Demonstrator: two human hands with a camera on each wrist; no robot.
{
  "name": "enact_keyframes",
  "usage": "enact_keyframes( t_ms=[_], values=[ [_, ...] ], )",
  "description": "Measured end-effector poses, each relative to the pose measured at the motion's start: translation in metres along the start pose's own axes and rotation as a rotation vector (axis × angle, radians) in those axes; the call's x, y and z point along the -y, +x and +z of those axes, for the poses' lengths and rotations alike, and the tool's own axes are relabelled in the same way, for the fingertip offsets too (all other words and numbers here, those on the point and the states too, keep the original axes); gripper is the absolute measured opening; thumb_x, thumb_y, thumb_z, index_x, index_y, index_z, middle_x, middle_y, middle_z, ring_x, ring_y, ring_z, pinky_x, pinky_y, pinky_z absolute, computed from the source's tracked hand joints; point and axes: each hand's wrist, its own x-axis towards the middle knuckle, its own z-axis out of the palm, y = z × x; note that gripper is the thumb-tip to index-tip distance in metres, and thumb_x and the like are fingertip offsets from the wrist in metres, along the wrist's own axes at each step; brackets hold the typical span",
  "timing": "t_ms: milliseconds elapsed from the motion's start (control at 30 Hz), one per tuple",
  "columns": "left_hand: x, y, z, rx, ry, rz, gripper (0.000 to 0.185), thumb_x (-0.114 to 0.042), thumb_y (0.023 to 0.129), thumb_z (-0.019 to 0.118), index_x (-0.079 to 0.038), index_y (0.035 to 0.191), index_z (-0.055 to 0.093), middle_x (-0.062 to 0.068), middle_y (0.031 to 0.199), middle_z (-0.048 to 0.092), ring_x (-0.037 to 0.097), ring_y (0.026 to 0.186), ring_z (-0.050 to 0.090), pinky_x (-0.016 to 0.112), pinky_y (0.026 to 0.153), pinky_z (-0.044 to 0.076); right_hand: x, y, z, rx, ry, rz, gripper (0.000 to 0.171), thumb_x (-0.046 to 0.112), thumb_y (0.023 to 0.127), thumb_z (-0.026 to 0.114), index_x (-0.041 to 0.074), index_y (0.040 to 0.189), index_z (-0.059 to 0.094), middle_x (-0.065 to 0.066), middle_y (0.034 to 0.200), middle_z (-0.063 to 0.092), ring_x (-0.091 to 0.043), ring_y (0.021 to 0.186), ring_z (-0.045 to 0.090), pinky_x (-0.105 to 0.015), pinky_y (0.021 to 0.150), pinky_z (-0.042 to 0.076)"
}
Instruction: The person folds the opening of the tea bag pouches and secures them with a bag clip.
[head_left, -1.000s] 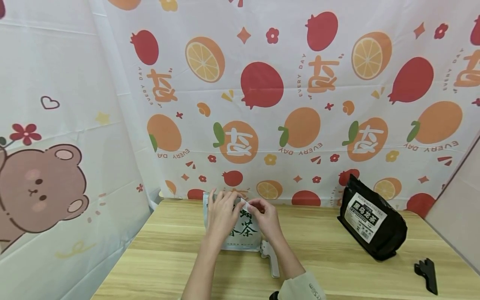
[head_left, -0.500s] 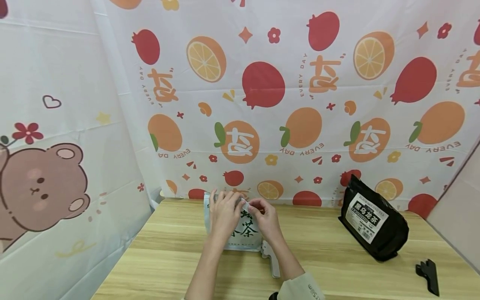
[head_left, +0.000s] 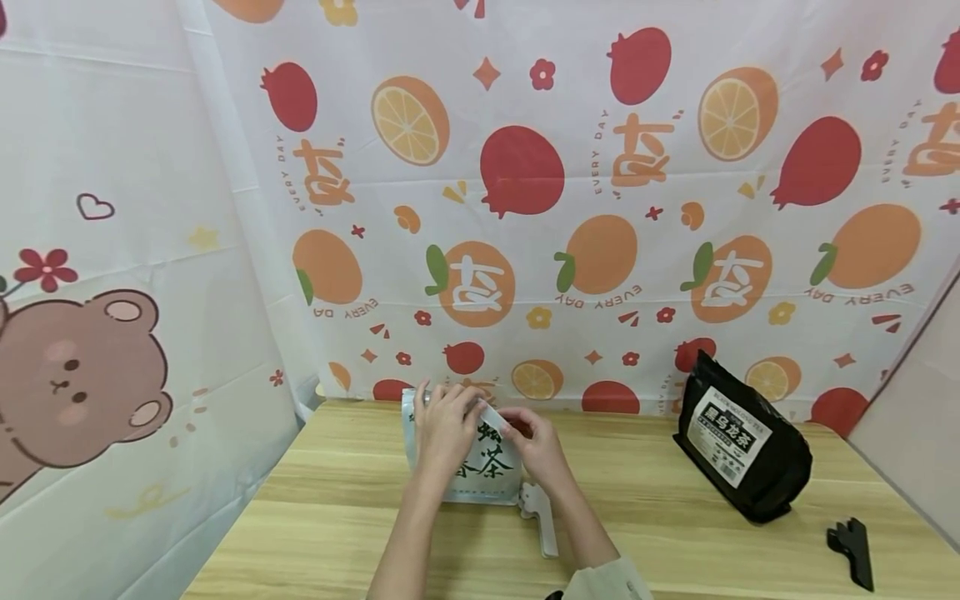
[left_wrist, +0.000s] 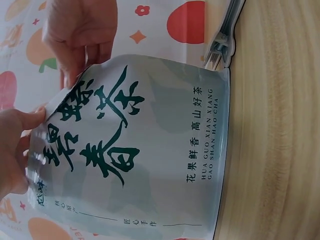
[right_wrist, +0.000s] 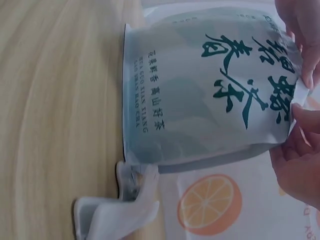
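A pale green tea pouch (head_left: 486, 479) with dark green characters stands upright on the table. My left hand (head_left: 446, 429) grips its top edge toward the left, thumb on the printed front in the left wrist view. My right hand (head_left: 542, 450) pinches the top right corner between thumb and fingers. Between the hands a pale strip of the top edge (right_wrist: 300, 95) is folded over. Beside the pouch's lower right corner lies a light grey clip (head_left: 542, 518), which shows larger in the right wrist view, apart from both hands.
A black tea bag (head_left: 738, 446) with a white label leans at the right of the wooden table (head_left: 315, 533). In front of it lies a black clip (head_left: 853, 552). A fruit-printed cloth (head_left: 600, 192) hangs behind, and a bear-printed cloth (head_left: 82, 375) on the left.
More of the pale folded strip shows between my hands than half a second ago. My right hand has shifted slightly downward along the edge. Both hands keep hold of the pouch.
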Motion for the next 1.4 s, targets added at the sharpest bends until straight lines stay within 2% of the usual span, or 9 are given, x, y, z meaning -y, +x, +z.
enact_keyframes(
  t_ms=[167, 367, 600, 733, 833, 967, 1033, 1233, 1400],
  values=[
    [0.001, 0.001, -0.001, 0.011, 0.000, -0.007, 0.007, -0.020, 0.083, 0.068, -0.016, 0.089, 0.069, -0.001, 0.090, 0.065, 0.024, 0.093, 0.052, 0.050, 0.104, 0.015, 0.016, -0.003, -0.001, -0.016, -0.036, 0.040, 0.017, -0.006, 0.086, 0.057, -0.012, 0.101, 0.061, -0.022, 0.096, 0.062, -0.032, 0.087, 0.059, -0.032, 0.072, 0.050],
    [0.001, 0.001, 0.000, -0.004, -0.011, 0.006, 0.008, -0.021, 0.084, 0.068, -0.015, 0.089, 0.069, 0.000, 0.092, 0.066, 0.024, 0.093, 0.051, 0.050, 0.104, 0.014, -0.015, 0.007, 0.002, -0.079, -0.041, 0.070, 0.017, 0.003, 0.084, 0.064, -0.004, 0.099, 0.067, -0.012, 0.091, 0.065, -0.020, 0.079, 0.059, -0.025, 0.066, 0.049],
    [0.003, 0.000, 0.001, -0.001, -0.019, 0.011, 0.011, -0.022, 0.084, 0.066, -0.014, 0.091, 0.069, 0.001, 0.095, 0.066, 0.024, 0.094, 0.052, 0.049, 0.105, 0.014, -0.021, 0.008, 0.005, -0.168, -0.039, 0.059, 0.017, 0.007, 0.079, 0.070, -0.001, 0.094, 0.070, -0.009, 0.085, 0.066, -0.016, 0.075, 0.060, -0.024, 0.063, 0.050],
    [0.003, 0.000, 0.003, -0.006, -0.024, 0.017, 0.013, -0.022, 0.084, 0.067, -0.012, 0.092, 0.069, 0.001, 0.096, 0.065, 0.024, 0.094, 0.052, 0.048, 0.105, 0.014, -0.018, 0.008, 0.006, -0.197, -0.002, 0.070, 0.016, 0.003, 0.077, 0.070, -0.003, 0.092, 0.071, -0.010, 0.083, 0.066, -0.018, 0.075, 0.061, -0.021, 0.061, 0.049],
    [0.003, 0.000, 0.003, -0.013, -0.022, 0.023, 0.012, -0.022, 0.084, 0.067, -0.012, 0.092, 0.069, 0.001, 0.095, 0.065, 0.024, 0.093, 0.052, 0.048, 0.105, 0.014, -0.004, 0.005, 0.006, -0.198, 0.002, 0.051, 0.015, -0.002, 0.077, 0.069, -0.007, 0.092, 0.069, -0.015, 0.083, 0.066, -0.023, 0.075, 0.061, -0.022, 0.061, 0.049],
    [0.003, 0.001, 0.004, -0.022, -0.018, 0.026, 0.011, -0.021, 0.083, 0.068, -0.013, 0.091, 0.069, 0.002, 0.094, 0.065, 0.024, 0.093, 0.052, 0.049, 0.105, 0.015, 0.014, 0.001, 0.003, -0.157, -0.005, 0.052, 0.015, -0.005, 0.081, 0.064, -0.011, 0.095, 0.066, -0.020, 0.087, 0.064, -0.028, 0.078, 0.060, -0.027, 0.064, 0.050],
    [0.004, 0.001, 0.004, -0.024, -0.019, 0.026, 0.012, -0.021, 0.083, 0.068, -0.012, 0.091, 0.069, 0.002, 0.094, 0.065, 0.024, 0.093, 0.052, 0.049, 0.105, 0.015, 0.013, 0.001, 0.001, -0.118, 0.004, 0.063, 0.016, -0.005, 0.083, 0.062, -0.011, 0.098, 0.065, -0.020, 0.091, 0.064, -0.028, 0.081, 0.060, -0.028, 0.066, 0.050],
    [0.004, 0.001, 0.006, -0.025, -0.024, 0.027, 0.012, -0.022, 0.083, 0.068, -0.013, 0.091, 0.070, 0.001, 0.093, 0.066, 0.024, 0.093, 0.052, 0.048, 0.105, 0.014, -0.014, 0.002, -0.006, 0.004, 0.039, 0.037, 0.021, -0.002, 0.088, 0.057, -0.009, 0.108, 0.061, -0.020, 0.103, 0.062, -0.031, 0.093, 0.058, -0.030, 0.076, 0.049],
    [0.005, 0.001, 0.007, -0.033, -0.027, 0.030, 0.013, -0.022, 0.082, 0.068, -0.012, 0.091, 0.069, 0.001, 0.092, 0.065, 0.024, 0.093, 0.052, 0.047, 0.106, 0.013, -0.026, 0.002, -0.010, 0.046, 0.033, 0.050, 0.024, 0.001, 0.090, 0.055, -0.008, 0.112, 0.060, -0.019, 0.107, 0.061, -0.029, 0.098, 0.057, -0.030, 0.080, 0.048]
  ],
)
